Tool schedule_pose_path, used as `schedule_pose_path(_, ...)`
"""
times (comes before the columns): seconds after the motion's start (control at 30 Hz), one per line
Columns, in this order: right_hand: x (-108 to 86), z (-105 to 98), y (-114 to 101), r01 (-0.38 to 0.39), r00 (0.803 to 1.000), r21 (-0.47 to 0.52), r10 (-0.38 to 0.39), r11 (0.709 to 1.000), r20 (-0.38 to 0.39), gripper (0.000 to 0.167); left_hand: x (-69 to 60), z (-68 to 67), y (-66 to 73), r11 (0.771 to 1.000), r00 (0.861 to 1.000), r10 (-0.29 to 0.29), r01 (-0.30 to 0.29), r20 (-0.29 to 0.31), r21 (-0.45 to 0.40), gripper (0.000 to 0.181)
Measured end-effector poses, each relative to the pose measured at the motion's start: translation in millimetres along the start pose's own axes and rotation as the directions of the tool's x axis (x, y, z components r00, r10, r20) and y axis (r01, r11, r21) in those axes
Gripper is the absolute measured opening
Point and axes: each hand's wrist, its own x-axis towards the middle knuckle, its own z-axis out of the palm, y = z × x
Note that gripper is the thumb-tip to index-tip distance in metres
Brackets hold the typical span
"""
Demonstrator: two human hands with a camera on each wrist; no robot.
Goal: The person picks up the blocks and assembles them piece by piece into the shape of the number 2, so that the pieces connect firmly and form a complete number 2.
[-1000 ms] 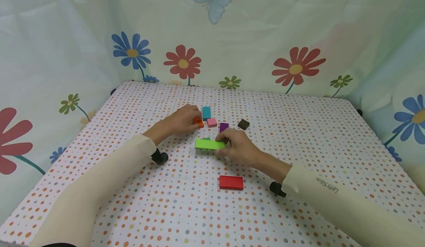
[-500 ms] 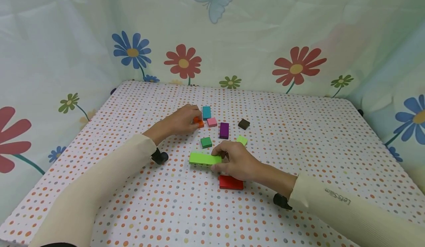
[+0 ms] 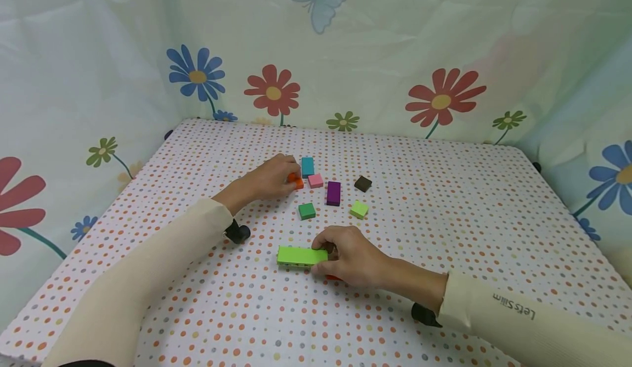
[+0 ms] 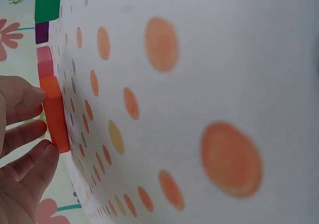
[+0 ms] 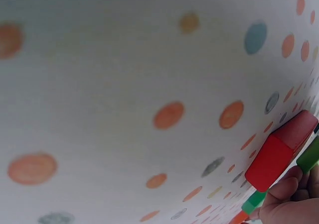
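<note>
My left hand pinches an orange block at its ends; the left wrist view shows thumb and fingers on the orange block. My right hand grips the right end of a long lime-green block. Below that hand lies a red block, mostly hidden in the head view; the right wrist view shows the red block on the cloth beside the fingers.
Beyond my right hand lie a green block, a small lime block, a purple block and a dark brown block. Near the orange block are a pink block and a blue block. A dotted cloth covers the table.
My right hand has moved the long lime-green block toward the near side, uncovering the green and small lime blocks and covering most of the red one. The left hand has stayed at the orange block.
</note>
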Motion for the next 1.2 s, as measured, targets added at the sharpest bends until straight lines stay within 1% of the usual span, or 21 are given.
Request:
schedule_pose_path(0.33, -1.2, 2.3, -3.5, -0.017, 1.0, 0.017, 0.017, 1.0, 0.017, 0.03, -0.7, -1.4, 1.4, 1.0, 1.0, 0.001, -0.001, 0.0, 0.007, 0.017)
schedule_pose_path(0.53, -3.9, 3.2, -4.8, -0.028, 0.999, -0.017, 0.029, 0.999, 0.038, 0.032, 0.1, -0.9, 0.7, 1.0, 1.0, -0.006, 0.006, 0.01, 0.014, 0.019)
schedule_pose_path(0.9, -6.3, 5.4, -1.8, -0.012, 0.998, -0.061, 0.015, 0.998, 0.055, 0.031, -0.3, -2.7, 2.2, 1.0, 1.0, -0.017, 0.017, 0.024, 0.005, 0.02)
schedule_pose_path(1.2, -7.5, 6.1, 1.4, -0.024, 0.998, -0.086, 0.028, 0.996, 0.049, 0.031, -0.1, -3.1, 2.2, 1.0, 1.0, -0.001, 0.001, 0.021, 0.014, 0.02)
